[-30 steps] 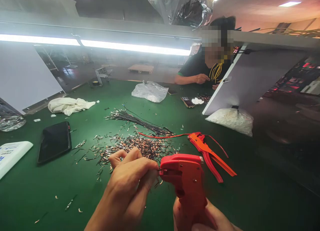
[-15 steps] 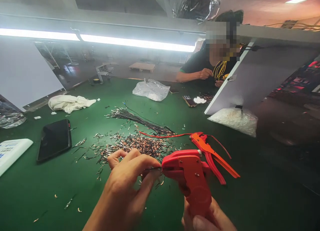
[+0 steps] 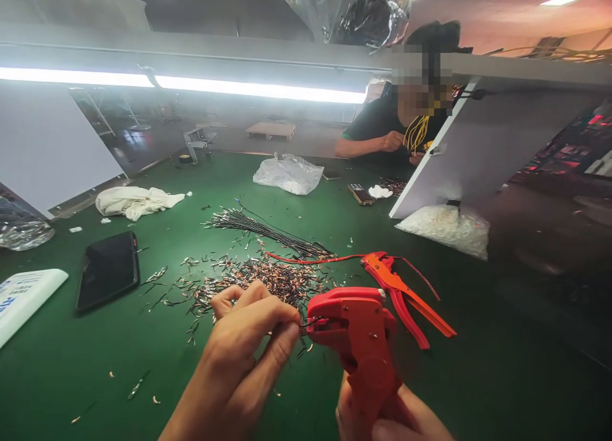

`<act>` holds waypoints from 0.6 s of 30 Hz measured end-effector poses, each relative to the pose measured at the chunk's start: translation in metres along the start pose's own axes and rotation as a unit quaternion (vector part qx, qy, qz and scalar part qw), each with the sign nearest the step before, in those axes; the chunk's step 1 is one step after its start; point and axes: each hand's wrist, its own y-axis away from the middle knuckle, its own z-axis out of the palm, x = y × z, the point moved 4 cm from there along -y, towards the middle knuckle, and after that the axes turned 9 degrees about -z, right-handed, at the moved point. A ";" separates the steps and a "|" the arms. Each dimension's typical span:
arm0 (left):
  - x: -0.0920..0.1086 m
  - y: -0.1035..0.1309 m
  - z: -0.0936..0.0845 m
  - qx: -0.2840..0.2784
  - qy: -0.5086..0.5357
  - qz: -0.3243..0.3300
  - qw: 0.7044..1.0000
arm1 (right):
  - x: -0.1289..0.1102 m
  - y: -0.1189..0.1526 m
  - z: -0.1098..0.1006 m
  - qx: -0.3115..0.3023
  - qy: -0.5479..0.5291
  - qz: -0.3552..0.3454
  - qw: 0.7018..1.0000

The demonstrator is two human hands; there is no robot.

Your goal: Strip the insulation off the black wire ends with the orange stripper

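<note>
Between thumb and index finger, my left hand (image 3: 255, 345) pinches a thin black wire (image 3: 306, 325), whose end reaches the jaws of a red wire stripper (image 3: 356, 320). My right hand (image 3: 382, 409) is wrapped round the stripper's handle at the bottom. Beyond my left hand lies a pile of short black and copper-coloured wire pieces (image 3: 272, 275). A bundle of long black wires (image 3: 268, 231) lies behind the pile. Another stripper with orange and red handles (image 3: 401, 291) rests to the right, beside a red strip.
A black phone (image 3: 108, 269), a white cloth (image 3: 136, 201) and a white box (image 3: 29, 301) lie on the left. Farther back are a clear plastic bag (image 3: 288, 173) and a dark handset (image 3: 361, 194). A person (image 3: 370, 129) holds yellow wires behind a slanted panel (image 3: 440, 154).
The stripper's jaws now stand apart, showing the wire's end between them. My left fingers have shifted slightly left from the jaws. The view has moved a little.
</note>
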 end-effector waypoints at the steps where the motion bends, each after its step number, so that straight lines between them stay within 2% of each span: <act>1: 0.000 0.000 0.000 -0.002 0.009 -0.006 1.000 | 0.001 0.000 -0.001 0.002 0.001 0.006 1.000; 5: 0.003 0.001 0.001 -0.018 0.037 -0.018 0.999 | 0.007 -0.004 -0.005 -0.013 0.003 0.003 1.000; 8: 0.004 0.001 0.000 -0.020 0.049 -0.025 0.998 | 0.007 -0.008 -0.004 -0.033 0.020 -0.025 0.999; 13: 0.004 0.001 0.000 -0.041 0.050 -0.017 0.998 | -0.009 -0.008 0.009 -0.021 0.043 -0.087 0.995; 18: -0.001 -0.002 0.002 -0.048 0.005 0.012 0.999 | -0.019 -0.010 0.014 -0.030 0.122 -0.130 0.983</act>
